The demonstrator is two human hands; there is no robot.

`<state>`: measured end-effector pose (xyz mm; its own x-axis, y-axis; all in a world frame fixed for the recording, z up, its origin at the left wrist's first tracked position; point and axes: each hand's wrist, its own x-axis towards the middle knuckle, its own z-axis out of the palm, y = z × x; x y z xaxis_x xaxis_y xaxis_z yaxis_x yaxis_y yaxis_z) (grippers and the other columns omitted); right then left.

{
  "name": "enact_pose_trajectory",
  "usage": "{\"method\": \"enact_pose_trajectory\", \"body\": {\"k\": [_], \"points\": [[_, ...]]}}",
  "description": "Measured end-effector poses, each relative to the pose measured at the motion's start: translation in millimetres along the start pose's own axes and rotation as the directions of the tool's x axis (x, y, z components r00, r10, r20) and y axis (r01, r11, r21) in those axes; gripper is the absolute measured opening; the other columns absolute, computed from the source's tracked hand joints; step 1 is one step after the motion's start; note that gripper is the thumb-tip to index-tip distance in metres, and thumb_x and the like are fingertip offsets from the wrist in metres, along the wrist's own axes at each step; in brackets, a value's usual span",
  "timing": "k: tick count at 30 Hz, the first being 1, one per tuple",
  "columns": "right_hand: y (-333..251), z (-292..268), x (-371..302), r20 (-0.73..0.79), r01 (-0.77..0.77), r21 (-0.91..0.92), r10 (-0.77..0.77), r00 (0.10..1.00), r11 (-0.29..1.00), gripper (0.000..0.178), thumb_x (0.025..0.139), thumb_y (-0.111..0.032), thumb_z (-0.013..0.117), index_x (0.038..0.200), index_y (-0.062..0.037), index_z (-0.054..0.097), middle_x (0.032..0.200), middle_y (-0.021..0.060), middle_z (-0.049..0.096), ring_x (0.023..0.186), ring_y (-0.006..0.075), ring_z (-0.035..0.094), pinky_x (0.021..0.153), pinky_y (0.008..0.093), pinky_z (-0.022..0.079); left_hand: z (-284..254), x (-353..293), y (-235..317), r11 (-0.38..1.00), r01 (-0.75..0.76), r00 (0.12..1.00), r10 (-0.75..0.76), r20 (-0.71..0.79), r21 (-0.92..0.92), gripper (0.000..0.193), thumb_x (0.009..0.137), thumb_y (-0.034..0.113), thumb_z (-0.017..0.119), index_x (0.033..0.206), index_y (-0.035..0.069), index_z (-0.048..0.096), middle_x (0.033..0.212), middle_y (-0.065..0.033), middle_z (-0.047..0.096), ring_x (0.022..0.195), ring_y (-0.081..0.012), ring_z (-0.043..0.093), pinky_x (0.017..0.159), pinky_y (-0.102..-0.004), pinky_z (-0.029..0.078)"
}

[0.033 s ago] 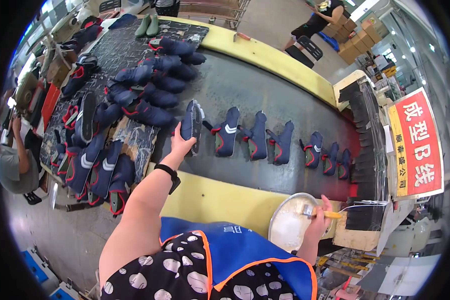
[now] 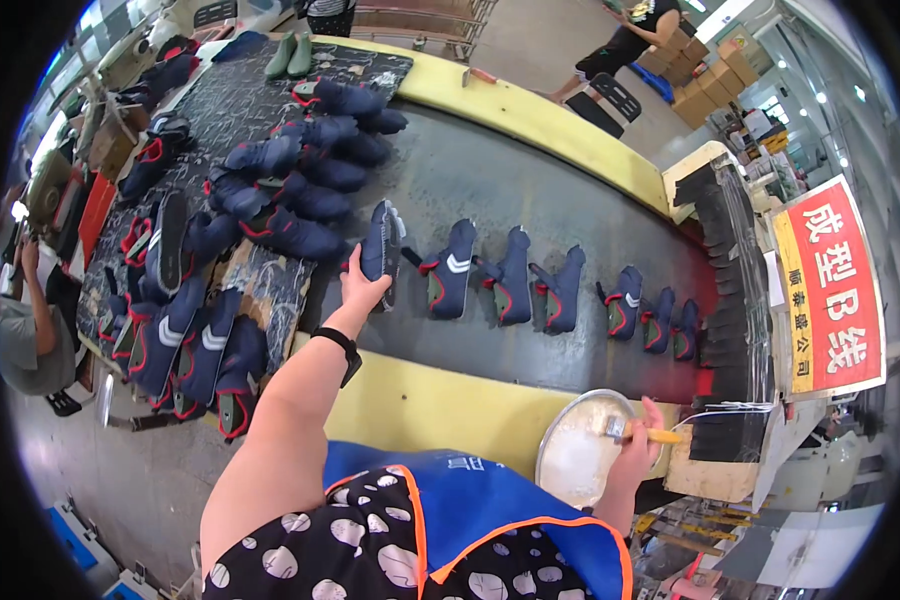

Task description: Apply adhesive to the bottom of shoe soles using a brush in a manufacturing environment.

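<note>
My left hand (image 2: 365, 284) is closed round a dark blue shoe upper (image 2: 375, 245), held tilted on its side over the grey belt so that its dark underside edge shows. Off to the right, my right hand (image 2: 632, 460) grips a paintbrush (image 2: 660, 436) by its yellow handle. The brush's bristles are over a round metal pan (image 2: 550, 430) with a whitish substance in it. Several more navy uppers with red trim, such as one with white stripes (image 2: 450, 275), lie spaced out in a row along the belt (image 2: 530, 160).
Many shoe uppers (image 2: 315, 195) are heaped on a black-patterned table (image 2: 250, 75) at the left. Yellow ledges (image 2: 540, 110) border the belt. A machine mouth hung with black strips (image 2: 735, 270) stands at its right end, beside a red-and-yellow sign (image 2: 835, 290). Other people are nearby.
</note>
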<state>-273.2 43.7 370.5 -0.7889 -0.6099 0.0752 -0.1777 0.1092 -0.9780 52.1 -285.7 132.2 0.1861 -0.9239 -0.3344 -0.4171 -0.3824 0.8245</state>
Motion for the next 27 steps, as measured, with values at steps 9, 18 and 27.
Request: {"method": "enact_pose_trajectory", "body": {"k": [9,18,27], "points": [[-1,-12,-11,-0.069,-0.102,0.224,0.121,0.990,0.969,0.034,0.092,-0.008,0.048,0.125,-0.0018,0.054,0.086,0.0016,0.051,0.072,0.0095,0.050,0.062,0.0250,0.042,34,17,-7,0.912,-0.012,0.998,0.039,-0.058,0.410,0.108,0.074,0.032,0.079,0.157,0.036,0.009,0.130,-0.0279,0.042,0.115,-0.0450,0.049,0.098,-0.0532,0.045],[16,2,36,-0.024,-0.274,0.697,0.403,0.915,0.663,0.034,0.086,-0.015,0.054,0.119,-0.0080,0.057,0.075,0.0004,0.052,0.053,0.0100,0.043,0.047,0.0262,0.037,-29,-90,-58,0.797,-0.339,0.940,0.300,0.161,0.500,0.084,0.081,0.036,0.073,0.152,0.017,0.032,0.146,-0.0301,0.036,0.138,-0.0447,0.034,0.111,-0.0564,0.032],[60,-40,39,0.157,-0.391,0.867,0.575,0.803,0.309,0.024,0.081,-0.015,0.060,0.104,-0.0108,0.064,0.074,0.0000,0.056,0.045,0.0110,0.038,0.045,0.0248,0.030,-76,-182,-101,0.595,-0.350,0.933,0.150,0.328,0.723,0.085,0.087,0.050,0.063,0.156,0.020,0.026,0.165,-0.0142,0.009,0.150,-0.0396,0.011,0.114,-0.0612,0.027]]}}
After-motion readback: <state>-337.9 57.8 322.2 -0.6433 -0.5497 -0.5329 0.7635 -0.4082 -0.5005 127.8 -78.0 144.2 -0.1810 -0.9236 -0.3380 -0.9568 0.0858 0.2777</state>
